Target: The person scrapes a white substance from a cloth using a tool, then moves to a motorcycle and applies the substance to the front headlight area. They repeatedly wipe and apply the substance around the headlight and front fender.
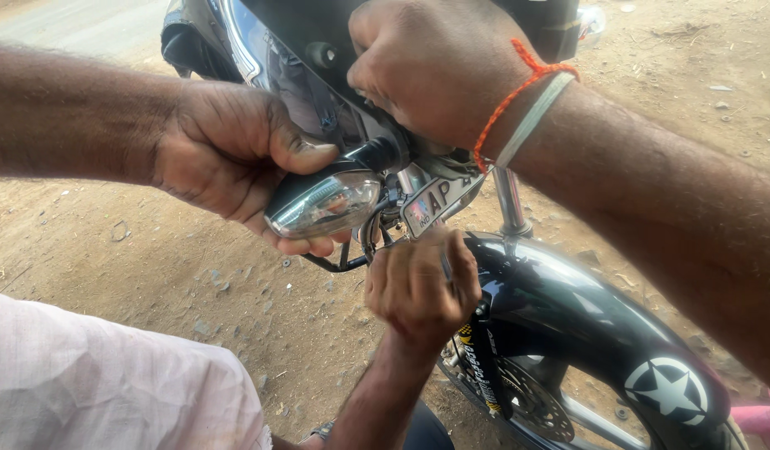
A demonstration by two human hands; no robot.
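The left hand [227, 158] comes in from the left edge and sits left of centre. It wraps around the turn signal [322, 202], a smoky clear lens on a short black stalk, with the thumb pressed on top of the housing and the fingers curled beneath the lens. The signal lies just left of the frame's middle, pointing left and slightly down.

The right hand [439, 71] enters from the right and sits at upper centre, closed into a fist against the dark headlight cowl [318, 42] just above the signal's stalk. What it grips is hidden under the knuckles. An orange thread and a pale band [531, 104] circle its wrist.

A third hand [418, 287], another person's, reaches up from the bottom centre. Its fingers are bunched just below the number plate [435, 200] and beside the bundle of cables [372, 237]; I cannot tell what it pinches.

Lower right, the black front fender [585, 312] curves over the wheel, bearing a white star. A chrome fork tube [510, 200] rises above it. A white sleeve [110, 383] fills the lower left corner. Dry dirt ground [110, 242] lies behind everything.
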